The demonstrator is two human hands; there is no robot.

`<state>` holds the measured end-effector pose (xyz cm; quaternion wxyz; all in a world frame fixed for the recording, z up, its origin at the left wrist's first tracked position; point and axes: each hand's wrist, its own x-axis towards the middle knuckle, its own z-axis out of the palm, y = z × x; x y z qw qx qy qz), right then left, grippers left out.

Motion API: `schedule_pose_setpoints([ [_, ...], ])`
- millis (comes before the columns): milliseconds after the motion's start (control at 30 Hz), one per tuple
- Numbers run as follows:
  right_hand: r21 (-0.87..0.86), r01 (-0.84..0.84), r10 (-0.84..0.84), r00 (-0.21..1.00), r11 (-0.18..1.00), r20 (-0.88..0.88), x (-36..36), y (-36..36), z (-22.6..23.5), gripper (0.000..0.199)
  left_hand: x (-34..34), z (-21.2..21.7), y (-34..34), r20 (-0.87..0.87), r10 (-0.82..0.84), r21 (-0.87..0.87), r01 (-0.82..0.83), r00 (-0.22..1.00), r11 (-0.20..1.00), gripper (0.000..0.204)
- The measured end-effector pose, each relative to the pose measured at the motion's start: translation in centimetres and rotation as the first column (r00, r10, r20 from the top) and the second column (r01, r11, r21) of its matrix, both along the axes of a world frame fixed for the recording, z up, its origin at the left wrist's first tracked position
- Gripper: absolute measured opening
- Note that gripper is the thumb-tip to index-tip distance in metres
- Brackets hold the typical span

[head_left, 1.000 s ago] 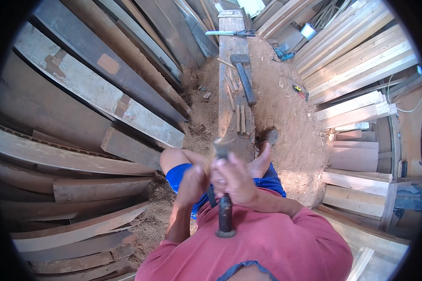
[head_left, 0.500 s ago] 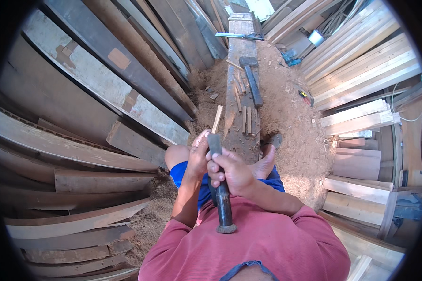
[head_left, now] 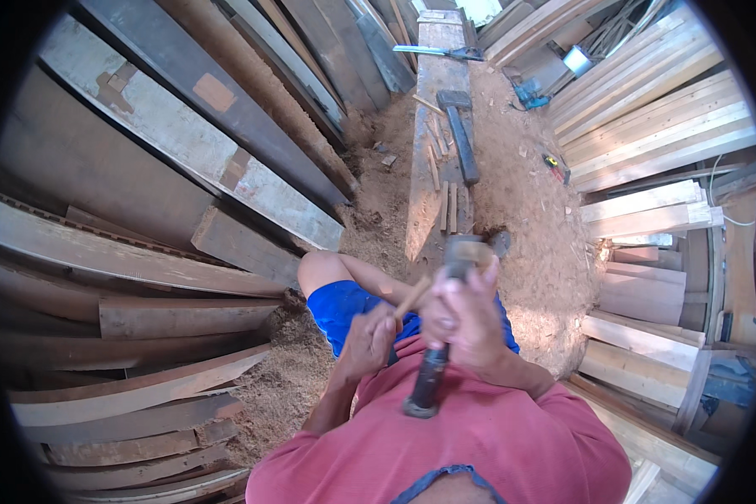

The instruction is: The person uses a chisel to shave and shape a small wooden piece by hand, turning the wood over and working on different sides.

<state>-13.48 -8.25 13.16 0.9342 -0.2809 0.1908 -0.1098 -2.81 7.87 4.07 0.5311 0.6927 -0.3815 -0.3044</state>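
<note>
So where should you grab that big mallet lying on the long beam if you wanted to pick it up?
Probably by the long dark handle of the mallet, near its middle. The handle lies flat along the beam, with the blocky head at the far end, so coming straight down from above and closing around the handle looks easiest. The small wooden sticks lie just off its near end.

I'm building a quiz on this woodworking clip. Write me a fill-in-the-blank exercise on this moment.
1. The right hand grips a tool with a dark handle, its head up near the ____ end of the long beam.
2. The left hand holds a thin ____ stick.
3. A second hatchet-like tool lies on top of the ____.
4. The person wears blue shorts and a ____ shirt.

Missing words: near; wooden; beam; red
</note>
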Motion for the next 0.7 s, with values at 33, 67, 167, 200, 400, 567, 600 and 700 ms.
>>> schedule_pose_setpoints([
  [33, -0.043, 0.067, -0.063, 0.994, 0.997, 0.094, -0.6, -0.6, 0.3, 0.015, -1.3, -1.8, 1.2, -0.078, 0.069, 0.029, -0.067, 0.995, 0.997, 0.030],
  [67, -0.037, 0.073, -0.070, 0.993, 0.997, 0.092, -0.4, -0.9, 0.2, 0.015, -1.1, -2.3, 1.3, -0.283, 0.161, 0.108, -0.135, 0.946, 0.985, 0.030],
  [167, -0.147, 0.071, -0.074, 0.997, 0.987, -0.018, 0.8, -1.7, -1.2, 0.015, -0.5, -3.8, 0.3, -0.635, 0.277, 0.104, -0.275, 0.721, 0.956, 0.029],
  [200, -0.007, 0.075, -0.075, 0.993, 0.997, -0.091, 1.8, -1.4, -3.0, 0.014, 0.4, -3.0, -1.6, -0.710, 0.205, -0.007, -0.297, 0.674, 0.955, 0.031],
  [400, 0.154, -0.167, 0.181, 0.981, 0.974, -0.075, 4.6, 1.8, -3.6, 0.013, 5.3, 0.3, -6.5, -0.238, 0.235, -0.097, -0.264, 0.942, 0.960, 0.034],
  [567, 0.059, -0.181, 0.185, 0.980, 0.982, -0.076, 3.5, 2.7, -3.8, 0.012, 4.0, -0.3, -3.8, 0.003, 0.184, -0.023, -0.183, 0.983, 0.983, 0.036],
  [600, 0.050, -0.171, 0.174, 0.982, 0.984, -0.073, 3.1, 2.7, -3.9, 0.012, 3.4, 0.2, -3.8, 0.036, 0.193, -0.031, -0.192, 0.981, 0.981, 0.037],
  [700, -0.014, -0.123, 0.121, 0.989, 0.992, -0.079, 2.5, 2.0, -2.4, 0.012, 1.6, 0.5, -2.8, -0.015, 0.191, -0.064, -0.191, 0.982, 0.979, 0.039],
])
